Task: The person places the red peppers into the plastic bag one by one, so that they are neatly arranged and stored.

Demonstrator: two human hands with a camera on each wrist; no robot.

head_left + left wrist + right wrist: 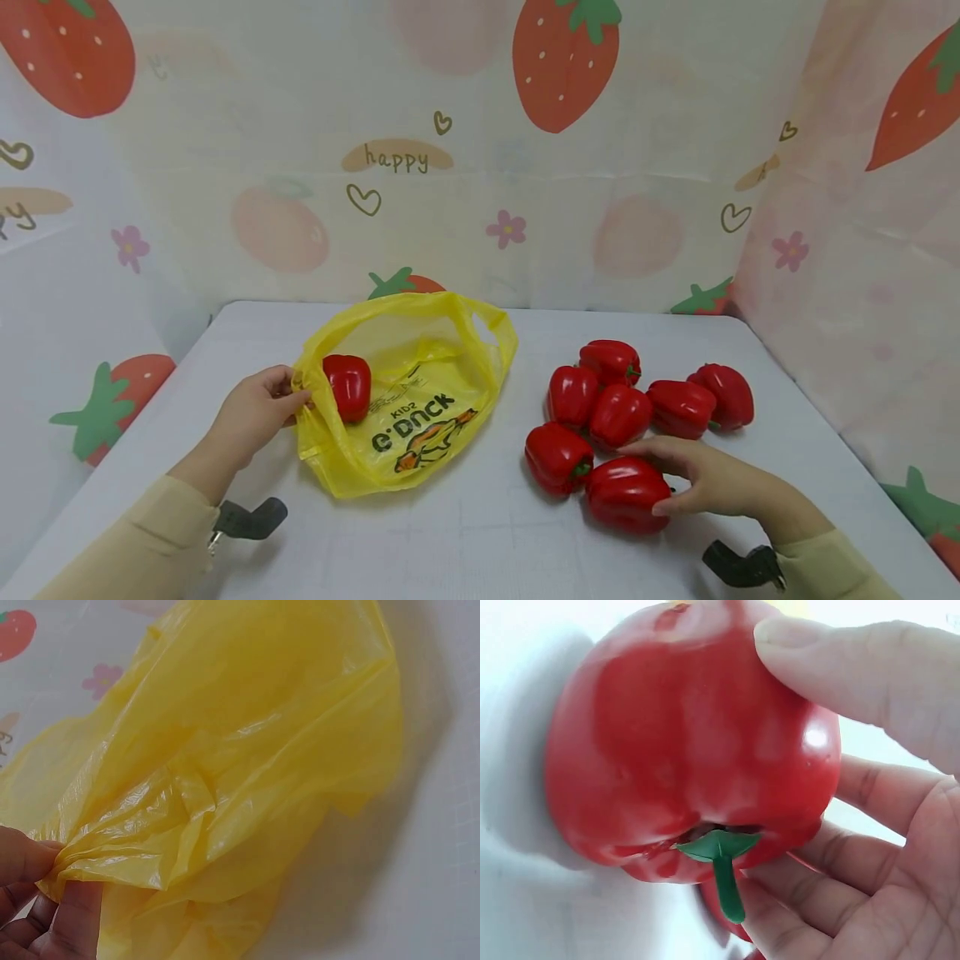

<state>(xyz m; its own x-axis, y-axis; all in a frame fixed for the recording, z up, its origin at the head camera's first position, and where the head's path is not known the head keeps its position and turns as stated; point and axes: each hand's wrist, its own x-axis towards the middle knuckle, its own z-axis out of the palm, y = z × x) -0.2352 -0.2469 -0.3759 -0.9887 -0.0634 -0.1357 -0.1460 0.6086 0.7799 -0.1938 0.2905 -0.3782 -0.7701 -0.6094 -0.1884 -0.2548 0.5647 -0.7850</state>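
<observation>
My left hand (251, 417) pinches the left rim of a yellow plastic bag (480, 392). In the left wrist view the bag's film (247, 757) gathers into creases between thumb and fingers. The bag lies with its mouth spread, and one red bell pepper (349, 388) shows inside it near the left rim. On the right, my right hand (712, 482) grips the nearest red bell pepper (624, 497) of a group. The right wrist view shows its green stem (724, 877), with the thumb across one side and the fingers round the other.
Several more red bell peppers (558, 458) cluster beside and behind the held one, two of them (723, 397) farther right. All lie on a white table (465, 550). A strawberry-patterned cloth (480, 100) stands behind the table and along both sides.
</observation>
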